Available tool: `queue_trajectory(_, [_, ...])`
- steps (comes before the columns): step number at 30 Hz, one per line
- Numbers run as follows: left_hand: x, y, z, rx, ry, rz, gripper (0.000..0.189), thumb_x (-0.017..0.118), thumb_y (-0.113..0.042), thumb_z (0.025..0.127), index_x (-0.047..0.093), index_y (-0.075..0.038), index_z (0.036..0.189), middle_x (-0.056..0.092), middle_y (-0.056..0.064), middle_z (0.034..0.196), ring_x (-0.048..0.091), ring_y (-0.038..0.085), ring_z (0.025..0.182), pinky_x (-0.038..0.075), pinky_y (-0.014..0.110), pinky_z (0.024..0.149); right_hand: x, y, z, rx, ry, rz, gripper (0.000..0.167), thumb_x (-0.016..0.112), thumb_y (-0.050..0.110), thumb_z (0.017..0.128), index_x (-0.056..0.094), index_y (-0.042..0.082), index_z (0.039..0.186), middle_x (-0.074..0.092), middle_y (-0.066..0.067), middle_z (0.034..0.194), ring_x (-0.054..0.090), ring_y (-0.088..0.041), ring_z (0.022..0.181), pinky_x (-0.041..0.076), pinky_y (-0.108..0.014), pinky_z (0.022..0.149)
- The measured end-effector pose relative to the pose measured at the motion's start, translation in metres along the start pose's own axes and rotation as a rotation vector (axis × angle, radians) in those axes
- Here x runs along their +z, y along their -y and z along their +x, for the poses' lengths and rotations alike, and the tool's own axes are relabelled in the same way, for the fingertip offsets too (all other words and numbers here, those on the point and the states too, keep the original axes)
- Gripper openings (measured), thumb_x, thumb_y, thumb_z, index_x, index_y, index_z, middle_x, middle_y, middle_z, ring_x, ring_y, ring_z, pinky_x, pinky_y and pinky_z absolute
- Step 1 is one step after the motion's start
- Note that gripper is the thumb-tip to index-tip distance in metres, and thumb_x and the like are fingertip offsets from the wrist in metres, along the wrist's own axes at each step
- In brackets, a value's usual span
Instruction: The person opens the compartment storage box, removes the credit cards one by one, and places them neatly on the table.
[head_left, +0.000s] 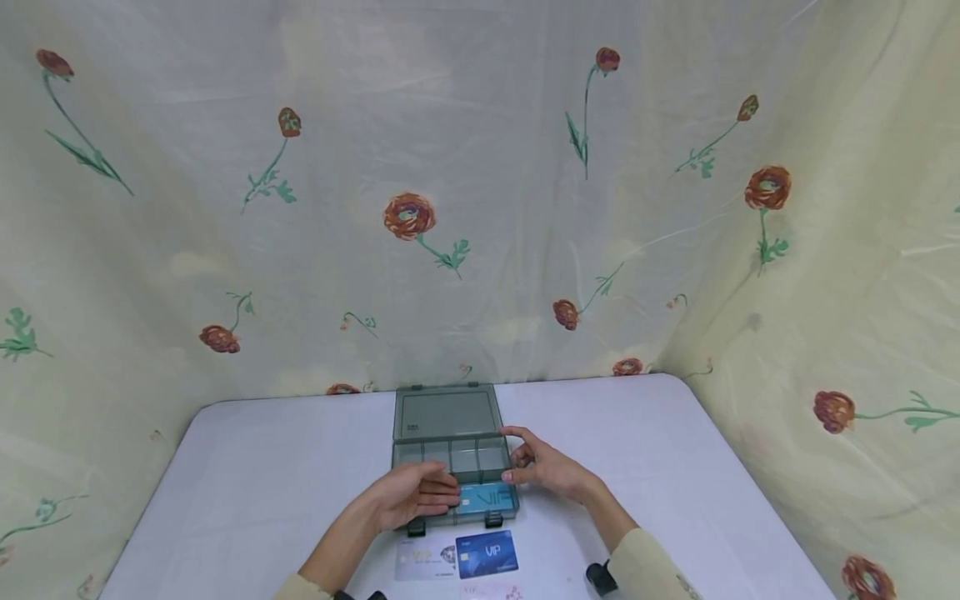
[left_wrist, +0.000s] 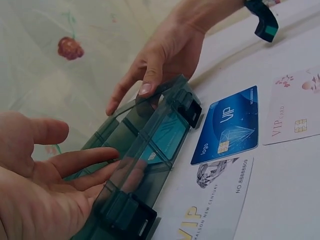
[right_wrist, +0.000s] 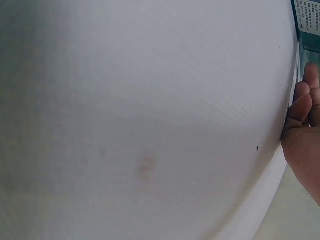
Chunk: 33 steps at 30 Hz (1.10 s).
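Observation:
A translucent dark green plastic storage box point(head_left: 498, 513) lies open, its lid point(head_left: 447, 416) folded back. A teal VIP card point(head_left: 487, 497) sits in its front compartment. My left hand point(head_left: 414, 494) reaches over the front left of the box with straight fingers, the fingertips at the card's left edge. In the left wrist view those fingers point(left_wrist: 82, 160) show behind the clear front wall, inside the box. My right hand point(head_left: 547, 467) holds the box's right side, thumb on the rim and index finger stretched toward the lid; its other fingers curl against the outer wall.
In front of the box lie a blue VIP card point(head_left: 487, 555), a silver VIP card point(head_left: 416, 562) and a pale pink VIP card point(head_left: 491, 592). Two black latches point(head_left: 493, 520) stick out from the box front. A flowered curtain point(head_left: 480, 317) rises behind the white table point(head_left: 285, 467).

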<state>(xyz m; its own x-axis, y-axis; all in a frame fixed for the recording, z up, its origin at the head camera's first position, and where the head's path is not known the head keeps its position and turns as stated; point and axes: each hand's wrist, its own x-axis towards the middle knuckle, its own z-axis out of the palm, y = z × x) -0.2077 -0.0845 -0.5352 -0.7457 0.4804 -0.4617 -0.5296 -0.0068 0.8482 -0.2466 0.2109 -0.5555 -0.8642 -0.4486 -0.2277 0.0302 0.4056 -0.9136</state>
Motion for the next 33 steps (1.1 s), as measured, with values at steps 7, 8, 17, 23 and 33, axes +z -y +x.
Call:
queue_trajectory(7, [-0.0012, 0.0001, -0.0005, -0.005, -0.012, -0.006, 0.050, 0.041, -0.027, 0.109, 0.056, 0.015, 0.130, 0.065, 0.027, 0.126, 0.066, 0.035, 0.117, 0.053, 0.044, 0.101, 0.0010, 0.0016, -0.0006, 0.013, -0.005, 0.006, 0.083, 0.082, 0.030, 0.085, 0.035, 0.023, 0.153, 0.053, -0.010, 0.109, 0.049, -0.022, 0.097, 0.043, -0.035, 0.083])
queue_trajectory(8, [-0.0012, 0.0000, -0.0007, -0.005, -0.013, -0.006, 0.050, 0.041, -0.027, 0.109, 0.056, 0.015, 0.130, 0.065, 0.027, 0.126, 0.066, 0.035, 0.117, 0.053, 0.044, 0.101, 0.0012, 0.0017, -0.0005, 0.013, -0.007, 0.006, 0.083, 0.082, 0.030, 0.085, 0.035, 0.023, 0.153, 0.053, -0.010, 0.109, 0.049, -0.022, 0.098, 0.043, -0.035, 0.083])
queue_trajectory(17, [-0.0022, 0.0006, -0.0019, 0.001, -0.001, -0.025, 0.050, 0.039, -0.027, 0.109, 0.056, 0.015, 0.131, 0.064, 0.027, 0.129, 0.065, 0.035, 0.118, 0.052, 0.043, 0.102, 0.0019, 0.0021, -0.0015, 0.020, -0.012, 0.001, 0.083, 0.083, 0.029, 0.085, 0.036, 0.023, 0.153, 0.053, -0.012, 0.109, 0.049, -0.023, 0.097, 0.043, -0.036, 0.082])
queue_trajectory(23, [-0.0035, 0.0009, -0.0006, 0.012, 0.009, -0.063, 0.049, 0.038, -0.025, 0.109, 0.056, 0.014, 0.132, 0.064, 0.026, 0.129, 0.065, 0.034, 0.119, 0.053, 0.042, 0.101, 0.0018, 0.0029, -0.0023, 0.006, -0.007, -0.014, 0.083, 0.082, 0.028, 0.086, 0.035, 0.021, 0.153, 0.053, -0.013, 0.109, 0.049, -0.023, 0.096, 0.043, -0.035, 0.081])
queue_trajectory(33, [-0.0024, 0.0008, 0.0001, 0.038, 0.022, -0.129, 0.046, 0.038, -0.022, 0.109, 0.056, 0.012, 0.132, 0.064, 0.027, 0.129, 0.066, 0.034, 0.118, 0.052, 0.043, 0.101, 0.0016, 0.0040, -0.0008, 0.018, -0.013, -0.014, 0.083, 0.082, 0.031, 0.085, 0.035, 0.023, 0.153, 0.053, -0.011, 0.109, 0.049, -0.023, 0.098, 0.042, -0.036, 0.083])
